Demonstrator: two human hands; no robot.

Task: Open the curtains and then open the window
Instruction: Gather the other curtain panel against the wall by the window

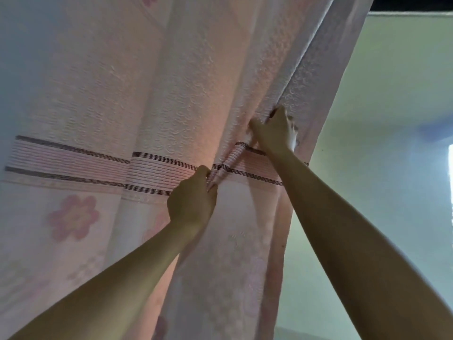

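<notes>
Both hands, left hand (193, 200) and right hand (275, 130), have fingers pinching folds of the pink curtain (98, 89); it hangs mostly drawn; no window visible, so opening it remains.

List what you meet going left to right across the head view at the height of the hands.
Pink flower print → striped band → left hand gripping a curtain fold → right hand gripping the curtain edge → pale wall.

Bare wall (380, 119) right of the hanging curtain (103, 94)
</notes>
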